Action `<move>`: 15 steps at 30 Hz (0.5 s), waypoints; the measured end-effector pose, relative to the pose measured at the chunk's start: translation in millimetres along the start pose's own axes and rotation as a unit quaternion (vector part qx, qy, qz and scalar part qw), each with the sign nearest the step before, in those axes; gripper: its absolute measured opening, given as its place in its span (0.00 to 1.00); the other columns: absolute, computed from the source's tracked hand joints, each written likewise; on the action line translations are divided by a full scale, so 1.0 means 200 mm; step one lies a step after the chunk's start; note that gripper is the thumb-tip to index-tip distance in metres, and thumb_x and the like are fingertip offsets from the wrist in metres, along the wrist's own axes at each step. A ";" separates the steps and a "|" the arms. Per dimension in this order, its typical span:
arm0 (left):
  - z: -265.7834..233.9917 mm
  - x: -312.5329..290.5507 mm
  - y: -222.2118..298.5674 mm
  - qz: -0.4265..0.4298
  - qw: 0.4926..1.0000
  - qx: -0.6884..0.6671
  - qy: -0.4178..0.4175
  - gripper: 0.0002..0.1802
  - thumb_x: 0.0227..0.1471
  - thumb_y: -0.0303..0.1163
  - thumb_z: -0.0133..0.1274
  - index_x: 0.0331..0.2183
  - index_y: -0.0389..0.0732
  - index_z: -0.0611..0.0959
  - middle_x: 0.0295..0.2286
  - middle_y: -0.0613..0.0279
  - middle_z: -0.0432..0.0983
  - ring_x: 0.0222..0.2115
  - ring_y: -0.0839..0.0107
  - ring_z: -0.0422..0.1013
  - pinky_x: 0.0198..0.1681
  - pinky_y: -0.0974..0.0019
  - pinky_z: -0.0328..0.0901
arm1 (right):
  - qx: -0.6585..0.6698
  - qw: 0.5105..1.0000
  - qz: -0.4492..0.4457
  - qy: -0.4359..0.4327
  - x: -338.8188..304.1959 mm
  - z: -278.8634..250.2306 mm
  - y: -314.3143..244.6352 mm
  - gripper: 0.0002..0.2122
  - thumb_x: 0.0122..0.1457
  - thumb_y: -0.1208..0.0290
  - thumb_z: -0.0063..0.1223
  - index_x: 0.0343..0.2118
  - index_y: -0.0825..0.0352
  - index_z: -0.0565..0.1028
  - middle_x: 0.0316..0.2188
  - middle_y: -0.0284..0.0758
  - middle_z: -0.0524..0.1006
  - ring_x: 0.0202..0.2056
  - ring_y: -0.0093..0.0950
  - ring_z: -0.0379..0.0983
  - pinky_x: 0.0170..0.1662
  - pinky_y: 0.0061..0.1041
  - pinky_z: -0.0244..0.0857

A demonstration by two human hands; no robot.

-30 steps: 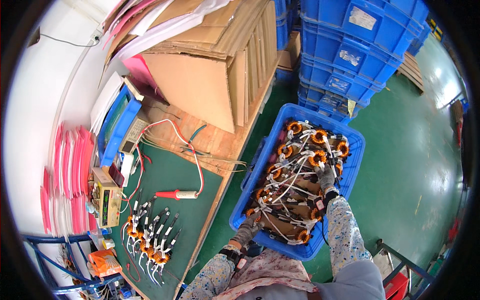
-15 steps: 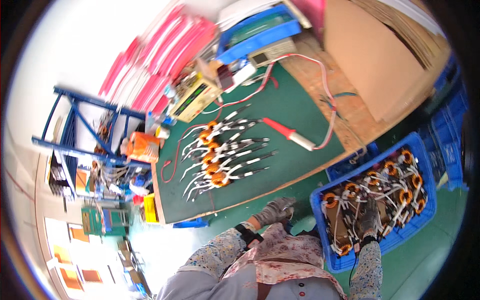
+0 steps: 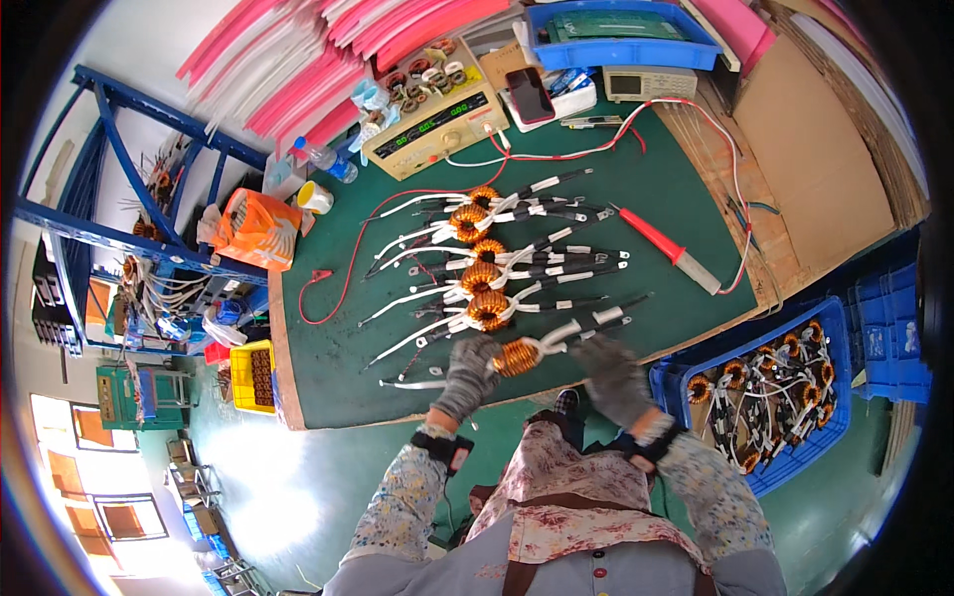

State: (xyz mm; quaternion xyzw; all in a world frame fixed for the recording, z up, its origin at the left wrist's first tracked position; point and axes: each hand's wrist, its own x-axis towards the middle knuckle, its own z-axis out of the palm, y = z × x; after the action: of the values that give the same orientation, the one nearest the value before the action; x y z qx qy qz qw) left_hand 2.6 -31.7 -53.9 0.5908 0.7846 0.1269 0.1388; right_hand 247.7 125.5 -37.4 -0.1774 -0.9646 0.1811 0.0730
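Note:
At the front edge of the green-topped table, my gloved left hand (image 3: pixel 469 377) is closed on a copper-wound toroidal coil (image 3: pixel 517 358) with white and black leads. The coil's leads stretch to the right past my gloved right hand (image 3: pixel 613 379), whose fingers are smeared by motion close to them. Whether it grips them cannot be made out. Beyond, several similar toroidal coils (image 3: pixel 481 279) lie in a row, their white leads spread left and their black-sleeved leads right. A red and white test probe (image 3: pixel 661 241) rests right of the row, its cable looping toward the back.
A yellow power supply (image 3: pixel 437 132) with a lit display stands at the back, beside a phone (image 3: pixel 529 94). The blue crate (image 3: pixel 760 487) on the right holds more coils. An orange bag (image 3: pixel 260 230) and a mug (image 3: pixel 316 197) stand by the table's left edge.
My right hand has come out of the blue crate to the table's front edge. My left hand has moved up and left onto a coil that now lies in front of the row.

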 end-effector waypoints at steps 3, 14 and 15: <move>0.09 -0.14 -0.03 0.011 0.999 -0.032 -0.018 0.30 0.33 0.38 0.61 0.41 0.39 0.72 0.43 0.51 0.64 0.45 0.52 0.60 0.47 0.57 0.59 | -0.090 0.995 -0.026 -0.036 0.26 0.17 -0.20 0.25 0.43 0.68 0.46 0.49 0.65 0.64 0.51 0.43 0.62 0.54 0.33 0.57 0.56 0.34 0.48; 0.09 -0.20 0.12 0.070 0.958 -0.095 -0.263 0.29 0.36 0.49 0.58 0.35 0.36 0.75 0.31 0.47 0.71 0.34 0.55 0.68 0.39 0.57 0.62 | 0.028 0.906 -0.032 -0.422 0.06 0.20 -0.03 0.21 0.38 0.62 0.54 0.38 0.66 0.73 0.27 0.42 0.75 0.30 0.40 0.73 0.30 0.36 0.65; 0.07 -0.16 0.14 0.046 0.932 -0.144 -0.329 0.30 0.35 0.49 0.58 0.36 0.36 0.75 0.34 0.46 0.70 0.34 0.53 0.67 0.39 0.57 0.62 | 0.079 0.898 -0.024 -0.431 -0.01 0.18 0.02 0.24 0.38 0.61 0.55 0.41 0.66 0.71 0.27 0.41 0.75 0.31 0.40 0.73 0.31 0.37 0.65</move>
State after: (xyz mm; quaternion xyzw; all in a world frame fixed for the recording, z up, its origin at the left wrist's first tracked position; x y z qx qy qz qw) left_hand 41.7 -54.4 -54.8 0.6087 0.6401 0.0426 0.4669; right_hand 244.1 116.9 -72.2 -0.0524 -0.8881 0.3139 -0.3318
